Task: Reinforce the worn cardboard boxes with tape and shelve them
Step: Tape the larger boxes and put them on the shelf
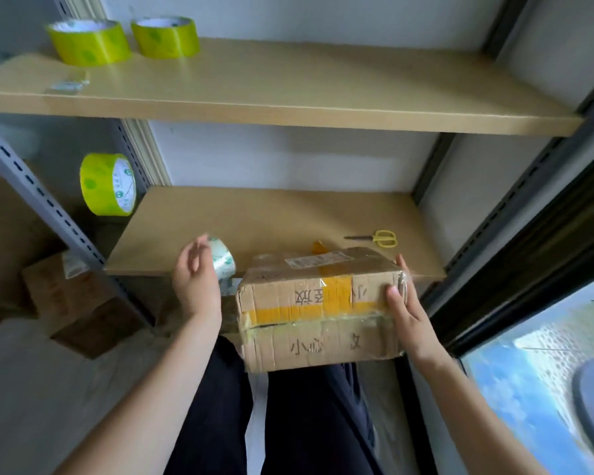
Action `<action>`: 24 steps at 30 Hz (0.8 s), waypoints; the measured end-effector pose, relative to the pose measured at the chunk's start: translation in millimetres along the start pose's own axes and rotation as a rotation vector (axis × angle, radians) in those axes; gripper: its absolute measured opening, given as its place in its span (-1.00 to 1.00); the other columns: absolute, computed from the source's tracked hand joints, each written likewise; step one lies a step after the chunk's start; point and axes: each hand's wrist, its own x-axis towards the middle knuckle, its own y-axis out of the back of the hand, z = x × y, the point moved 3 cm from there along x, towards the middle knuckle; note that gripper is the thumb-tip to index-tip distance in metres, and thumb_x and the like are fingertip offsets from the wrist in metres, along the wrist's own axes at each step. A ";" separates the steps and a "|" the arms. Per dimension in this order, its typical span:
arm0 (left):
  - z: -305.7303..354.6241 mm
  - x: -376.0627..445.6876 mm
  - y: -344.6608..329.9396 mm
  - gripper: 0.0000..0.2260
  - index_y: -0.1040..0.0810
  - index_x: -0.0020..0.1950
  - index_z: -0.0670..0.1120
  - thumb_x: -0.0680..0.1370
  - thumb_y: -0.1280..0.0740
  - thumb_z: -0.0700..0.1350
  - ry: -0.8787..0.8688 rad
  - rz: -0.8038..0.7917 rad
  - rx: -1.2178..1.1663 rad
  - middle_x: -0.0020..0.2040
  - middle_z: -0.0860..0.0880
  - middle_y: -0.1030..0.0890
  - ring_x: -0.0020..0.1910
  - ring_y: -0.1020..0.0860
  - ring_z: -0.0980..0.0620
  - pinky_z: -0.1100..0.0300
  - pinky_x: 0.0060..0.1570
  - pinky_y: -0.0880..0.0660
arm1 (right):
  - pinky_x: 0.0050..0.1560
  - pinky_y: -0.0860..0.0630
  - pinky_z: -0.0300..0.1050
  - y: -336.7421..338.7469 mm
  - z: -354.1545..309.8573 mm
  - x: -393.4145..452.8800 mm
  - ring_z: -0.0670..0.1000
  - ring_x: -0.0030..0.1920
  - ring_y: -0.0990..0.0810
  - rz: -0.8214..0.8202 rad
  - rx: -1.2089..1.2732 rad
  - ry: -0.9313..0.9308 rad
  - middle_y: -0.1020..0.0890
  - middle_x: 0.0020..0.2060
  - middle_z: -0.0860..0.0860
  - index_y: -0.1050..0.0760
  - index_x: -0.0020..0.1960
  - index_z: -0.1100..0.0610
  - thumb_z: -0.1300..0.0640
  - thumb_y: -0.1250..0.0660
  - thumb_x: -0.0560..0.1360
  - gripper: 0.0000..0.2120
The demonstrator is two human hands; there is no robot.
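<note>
Storage nook with a two-tier shelving unit against a pale wall, seen from above, dark-trousered legs [309,423] at the bottom.

Nearest: worn cardboard box [318,310] propped on the lap, its far end against the front edge of the lower shelf [254,217]. Yellow tape band and clear tape along the middle seam; printed characters on the flaps; white label on the far face.

Right hand [405,303] flat against the box's right end, fingers straight and together, pressing a wrinkled strip of clear tape at that corner.

Left hand [194,279] just off the box's left end, fingers curled round a clear tape roll [222,260] with green print; tape end hanging below the roll beside the box's left corner. Whether that end touches the box: cannot tell.

Farther, on the lower shelf near its right front corner: yellow-handled scissors [379,238], blades pointing left. Scrap of yellow tape [319,247] just behind the box.

Left of that shelf, beyond its left edge: green tape roll [107,184] on edge beside a perforated grey upright [38,193]. Below it, on the floor: brown boxes [79,303], dim.

Farthest, on the upper shelf [288,84] at its back left corner: two green tape rolls [90,42], lying flat side by side, apart. Small clear scrap [67,83] near that shelf's left front edge.

Right edge: dark window frame [528,252].
</note>
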 end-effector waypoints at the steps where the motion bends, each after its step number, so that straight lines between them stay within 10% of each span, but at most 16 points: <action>1: -0.8 -8.0 -8.0 -0.84 -0.62 0.17 -0.08 0.61 -0.34 -0.11 -0.022 -0.027 -0.015 0.05 0.05 -0.68 0.12 -0.63 0.05 0.10 0.20 -0.56 | 0.50 -0.28 0.06 -0.5 0.9 1.8 -0.10 0.46 -0.35 0.024 0.013 0.001 -0.31 0.50 -0.11 0.08 0.59 -0.21 -0.05 -0.14 0.60 -0.36; 6: -1.5 -23.9 -30.5 -0.82 -0.50 0.22 0.02 0.65 -0.25 -0.15 -0.030 -0.156 -0.153 0.08 -0.06 -0.70 0.08 -0.68 0.00 0.24 0.01 -0.58 | 0.41 -0.21 -0.38 -1.1 -1.3 12.6 -0.40 0.38 -0.29 0.104 -0.062 0.007 -0.33 0.43 -0.31 -0.03 0.61 -0.06 -0.20 -0.08 0.57 -0.34; 14: 27.9 -2.8 -66.0 -0.84 -0.45 0.22 -0.02 0.65 -0.29 -0.13 -0.099 -0.269 -0.015 0.14 -0.07 -0.67 0.15 -0.65 -0.02 0.05 0.16 -0.59 | -0.11 -0.32 -0.22 3.5 -29.9 60.2 0.05 0.04 -0.57 0.301 -0.432 0.024 -0.61 -0.04 -0.02 -0.52 0.22 0.15 -0.17 0.02 0.67 -0.50; 19: 44.1 28.9 -91.7 -0.70 -0.44 0.32 -0.09 0.60 -0.34 -0.16 -0.157 -0.203 0.139 0.16 -0.05 -0.59 0.17 -0.60 -0.06 0.00 0.21 -0.55 | 0.22 -0.26 -0.22 7.6 -42.6 102.2 0.03 0.38 -0.42 0.235 -0.218 -0.088 -0.47 0.36 -0.04 -0.19 0.57 -0.11 -0.19 -0.08 0.66 -0.50; 24: 50.2 61.7 -117.3 -0.67 -0.41 0.33 -0.06 0.59 -0.34 -0.22 -0.143 -0.242 0.174 0.27 -0.12 -0.57 0.17 -0.60 -0.11 0.02 0.17 -0.57 | 0.10 -0.32 -0.14 8.7 -61.9 147.1 0.13 0.18 -0.50 0.175 -0.388 -0.113 -0.52 0.30 0.14 -0.32 0.44 0.02 -0.06 -0.05 0.69 -0.63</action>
